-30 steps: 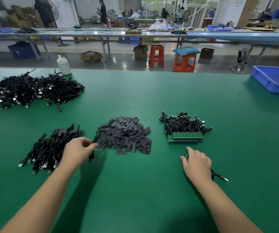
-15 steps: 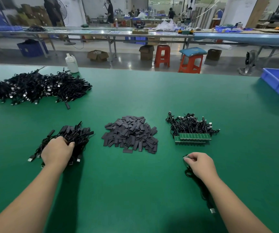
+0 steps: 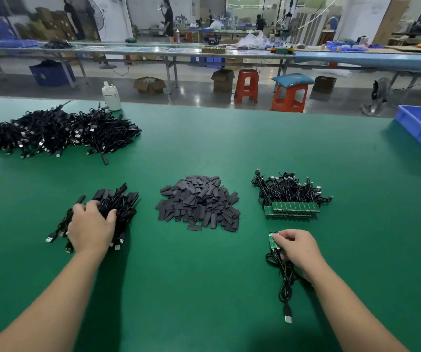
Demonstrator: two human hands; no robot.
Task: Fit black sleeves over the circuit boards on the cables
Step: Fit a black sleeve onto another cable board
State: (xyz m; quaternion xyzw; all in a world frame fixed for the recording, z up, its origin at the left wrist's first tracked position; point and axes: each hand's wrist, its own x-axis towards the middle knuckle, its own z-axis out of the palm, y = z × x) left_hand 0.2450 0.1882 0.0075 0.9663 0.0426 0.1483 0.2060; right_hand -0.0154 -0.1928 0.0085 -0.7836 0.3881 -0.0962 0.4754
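Now hands [image 3: 299, 250] lifted board [image 3: 273, 241], cable [image 3: 286, 280] uncoiled

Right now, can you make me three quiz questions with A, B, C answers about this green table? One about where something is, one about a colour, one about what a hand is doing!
1. Where is the pile of black sleeves?
A. Between the two near cable bundles
B. In the blue tray
C. Under the right hand

2. What colour is the circuit board by the right hand?
A. Red
B. Green
C. White

3. What is the left hand doing?
A. Pointing upward
B. Holding a bottle
C. Resting on a cable bundle

Answers: 1 A, sleeves lie mid-table; 2 B, the board shows green; 3 C, fingers spread over cables.
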